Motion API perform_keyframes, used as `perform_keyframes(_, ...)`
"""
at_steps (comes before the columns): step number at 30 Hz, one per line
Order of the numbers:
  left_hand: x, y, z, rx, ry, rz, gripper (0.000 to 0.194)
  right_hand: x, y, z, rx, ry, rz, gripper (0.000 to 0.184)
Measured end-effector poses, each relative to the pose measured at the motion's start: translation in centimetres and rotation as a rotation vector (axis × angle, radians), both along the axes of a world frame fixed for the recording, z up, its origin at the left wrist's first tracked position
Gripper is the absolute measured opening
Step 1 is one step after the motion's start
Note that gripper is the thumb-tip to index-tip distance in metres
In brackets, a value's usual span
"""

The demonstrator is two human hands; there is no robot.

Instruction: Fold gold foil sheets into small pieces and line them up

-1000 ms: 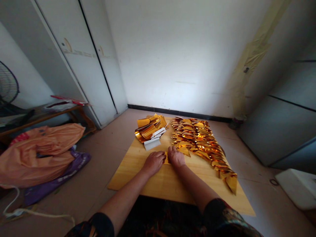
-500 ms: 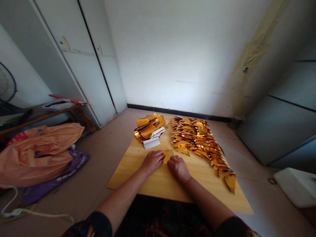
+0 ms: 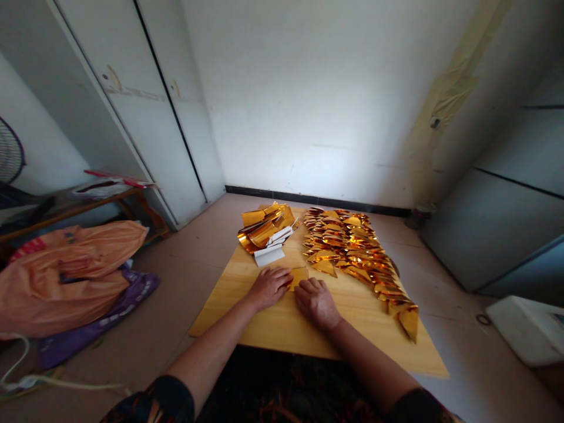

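A small sheet of gold foil paper (image 3: 299, 276) lies on the wooden board between my hands. My left hand (image 3: 269, 288) holds its left edge, with the fingers curled down on it. On its right side, my right hand (image 3: 318, 302) presses with bent fingers; the fingertips are partly hidden. Just beyond my left hand is a loose pile of gold foil sheets (image 3: 264, 226), some showing white backs (image 3: 269, 255). To the right, folded gold foil pieces (image 3: 337, 238) stand packed in rows that run down toward the board's right side.
The wooden board (image 3: 229, 311) stands in front of me, near a white wall (image 3: 308, 106). On the left are a cabinet (image 3: 158, 117), a wooden bench (image 3: 147, 205), an orange bag (image 3: 66, 276) and a purple bag (image 3: 97, 317). A white box (image 3: 524, 329) is at the right.
My right hand has shifted slightly left along the foil sheet, covering more of its lower right part. My left hand stays on its left edge. The whole view has moved slightly.
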State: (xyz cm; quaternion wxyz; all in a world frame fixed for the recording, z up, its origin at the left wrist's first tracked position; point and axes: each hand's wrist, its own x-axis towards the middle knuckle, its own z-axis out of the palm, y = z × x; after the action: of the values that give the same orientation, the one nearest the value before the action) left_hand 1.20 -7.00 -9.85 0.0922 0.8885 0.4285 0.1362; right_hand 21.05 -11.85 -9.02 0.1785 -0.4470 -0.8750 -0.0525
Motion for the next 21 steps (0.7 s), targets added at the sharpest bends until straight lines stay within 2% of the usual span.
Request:
perform_keyframes(3,0.0,0.0,-0.2,0.002,0.003,0.003,0.034,-1.1,-0.1,-0.2,-0.008,0.019,0.048,0.014)
perform_keyframes(5,0.0,-0.1,-0.3,0.003,0.003,-0.003,0.035,-1.0,0.0,-0.5,-0.02,0.021,0.021,0.015)
perform_keyframes(11,0.0,-0.2,0.0,0.013,-0.003,0.02,0.037,0.6,0.5,-0.8,-0.029,0.014,-0.281,0.012)
perform_keyframes(17,1.4,0.0,1.0,-0.009,-0.037,0.157,0.022,0.5,0.8,-0.7,-0.048,0.009,-0.232,0.01)
perform_keyframes(21,2.7,0.5,1.5,-0.03,-0.085,0.321,0.033,0.6,1.0,-0.8,-0.06,0.011,-0.219,0.01)
